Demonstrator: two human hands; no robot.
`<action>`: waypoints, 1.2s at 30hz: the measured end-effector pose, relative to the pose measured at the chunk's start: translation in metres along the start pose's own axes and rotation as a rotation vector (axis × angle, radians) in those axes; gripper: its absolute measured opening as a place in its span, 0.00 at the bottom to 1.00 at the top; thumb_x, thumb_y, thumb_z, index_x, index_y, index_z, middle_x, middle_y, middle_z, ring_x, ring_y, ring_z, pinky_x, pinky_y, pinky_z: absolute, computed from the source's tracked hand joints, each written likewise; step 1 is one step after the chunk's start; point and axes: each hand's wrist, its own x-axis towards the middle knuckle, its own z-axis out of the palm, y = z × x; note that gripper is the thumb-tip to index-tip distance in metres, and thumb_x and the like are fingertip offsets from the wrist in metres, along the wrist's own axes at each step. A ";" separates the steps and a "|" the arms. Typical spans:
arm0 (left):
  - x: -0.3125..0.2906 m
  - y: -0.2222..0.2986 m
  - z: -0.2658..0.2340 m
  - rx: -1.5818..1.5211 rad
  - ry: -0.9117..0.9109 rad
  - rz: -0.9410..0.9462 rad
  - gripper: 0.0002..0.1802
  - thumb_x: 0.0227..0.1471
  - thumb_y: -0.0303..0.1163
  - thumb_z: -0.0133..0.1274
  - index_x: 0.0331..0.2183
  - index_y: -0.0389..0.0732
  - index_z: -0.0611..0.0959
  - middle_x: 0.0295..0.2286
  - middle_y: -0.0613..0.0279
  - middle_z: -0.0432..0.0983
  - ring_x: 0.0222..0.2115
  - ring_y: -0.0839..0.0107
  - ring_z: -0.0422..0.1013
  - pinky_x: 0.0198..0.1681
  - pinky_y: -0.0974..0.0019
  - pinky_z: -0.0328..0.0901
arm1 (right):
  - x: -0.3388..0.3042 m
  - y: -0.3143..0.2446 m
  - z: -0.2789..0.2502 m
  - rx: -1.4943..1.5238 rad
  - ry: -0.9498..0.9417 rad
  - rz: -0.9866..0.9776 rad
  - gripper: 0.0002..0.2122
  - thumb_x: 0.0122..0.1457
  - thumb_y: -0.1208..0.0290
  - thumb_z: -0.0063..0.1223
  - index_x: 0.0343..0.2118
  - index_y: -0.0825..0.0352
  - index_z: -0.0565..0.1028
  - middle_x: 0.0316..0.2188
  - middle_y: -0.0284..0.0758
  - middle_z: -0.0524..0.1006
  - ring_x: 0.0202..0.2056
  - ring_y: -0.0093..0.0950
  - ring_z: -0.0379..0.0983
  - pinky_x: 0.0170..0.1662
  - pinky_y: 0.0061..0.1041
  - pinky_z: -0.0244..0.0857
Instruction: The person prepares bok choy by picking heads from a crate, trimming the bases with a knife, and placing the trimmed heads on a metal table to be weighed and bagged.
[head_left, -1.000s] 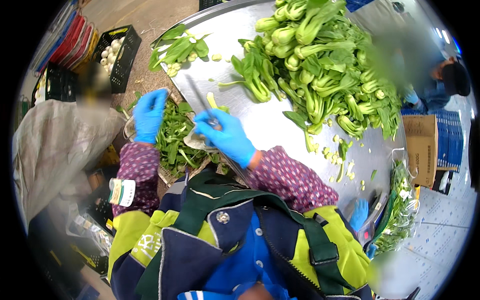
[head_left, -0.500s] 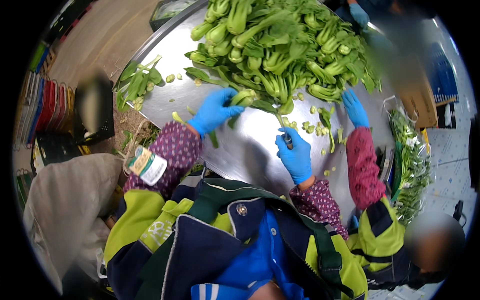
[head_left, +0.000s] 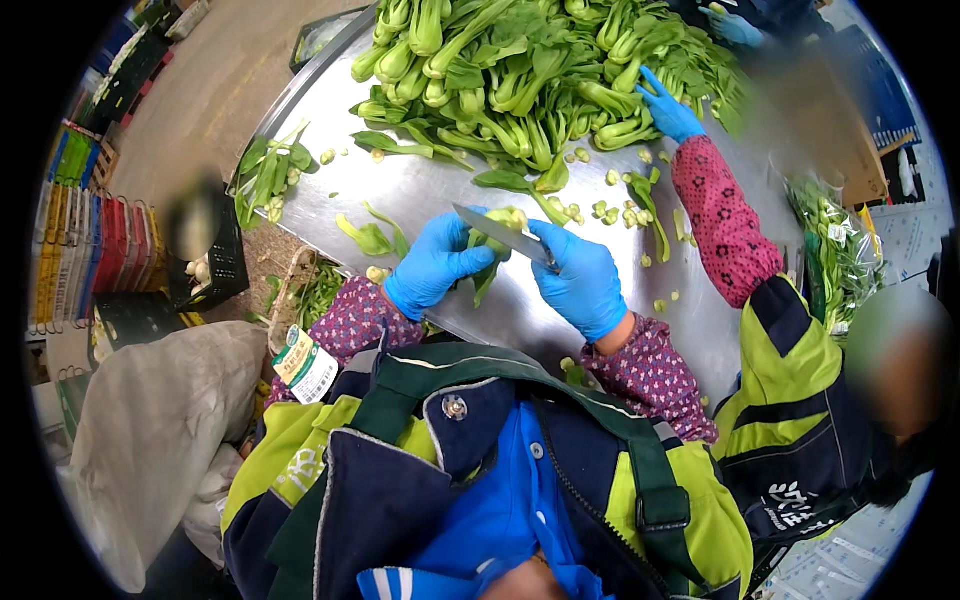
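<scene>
Knife [head_left: 503, 234] in right hand [head_left: 585, 287]; table edge [head_left: 325, 248] near

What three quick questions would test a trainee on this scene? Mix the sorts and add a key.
1. Multiple choice: what does the right hand hold?
a) a spoon
b) a knife
c) a brush

2. True or false: the left hand is empty.

3. Fill in: the pile of greens lies on a metal ____.

Key
1: b.
2: False; it holds a leafy stalk, with the blade right at it.
3: table.
</scene>
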 end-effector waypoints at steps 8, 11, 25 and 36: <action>-0.002 -0.006 0.032 0.065 0.208 0.039 0.29 0.42 0.30 0.64 0.46 0.36 0.72 0.37 0.62 0.74 0.38 0.73 0.70 0.43 0.69 0.67 | -0.027 0.022 -0.017 0.845 -0.058 0.576 0.12 0.50 0.71 0.61 0.38 0.67 0.76 0.24 0.29 0.75 0.19 0.13 0.65 0.21 0.16 0.62; 0.003 -0.018 0.055 0.193 0.250 0.140 0.28 0.43 0.25 0.62 0.47 0.37 0.72 0.39 0.61 0.74 0.38 0.73 0.70 0.42 0.71 0.67 | -0.019 0.007 -0.007 0.760 0.095 0.237 0.13 0.50 0.72 0.62 0.39 0.68 0.75 0.24 0.28 0.74 0.18 0.12 0.64 0.18 0.13 0.58; 0.046 -0.007 0.022 0.002 0.147 -0.184 0.29 0.50 0.29 0.55 0.53 0.35 0.67 0.41 0.58 0.71 0.41 0.72 0.68 0.46 0.69 0.63 | 0.035 0.038 -0.003 0.831 0.035 0.395 0.17 0.51 0.69 0.62 0.45 0.66 0.75 0.25 0.29 0.75 0.15 0.12 0.64 0.17 0.11 0.58; 0.035 0.003 -0.044 -0.004 0.482 -0.180 0.18 0.46 0.24 0.58 0.43 0.39 0.77 0.22 0.73 0.66 0.19 0.84 0.60 0.22 0.80 0.58 | 0.210 0.133 0.065 0.905 0.196 0.695 0.17 0.47 0.64 0.65 0.33 0.68 0.71 0.20 0.28 0.69 0.17 0.18 0.64 0.18 0.20 0.61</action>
